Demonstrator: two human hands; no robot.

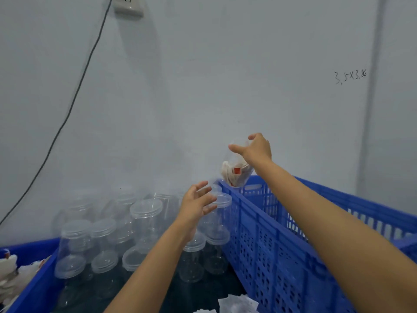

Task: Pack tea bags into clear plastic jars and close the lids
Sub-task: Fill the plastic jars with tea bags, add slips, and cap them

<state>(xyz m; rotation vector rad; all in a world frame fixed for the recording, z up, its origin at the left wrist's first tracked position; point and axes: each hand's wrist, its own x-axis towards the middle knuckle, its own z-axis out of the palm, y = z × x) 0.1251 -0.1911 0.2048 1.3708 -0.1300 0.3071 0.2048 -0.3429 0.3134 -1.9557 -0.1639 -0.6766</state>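
Observation:
My right hand [255,150] holds a clear plastic jar [237,175] by its upper end, thumb and fingers curled round it. The jar is tilted, has several tea bags with a red tag in its lower part, and hangs over the far corner of a blue crate [270,256]. Whether it has a lid on is hidden by the hand. My left hand [197,203] reaches forward with its fingers spread and lightly bent, right beside an empty lidded jar [222,199] at the top of a stack. It holds nothing.
Many empty clear jars with lids [144,213] are stacked against the wall between two crates. A second blue crate [33,288] at the lower left holds loose tea bags [9,269]. More tea bags [237,303] lie at the bottom centre. A black cable [67,114] hangs down the wall.

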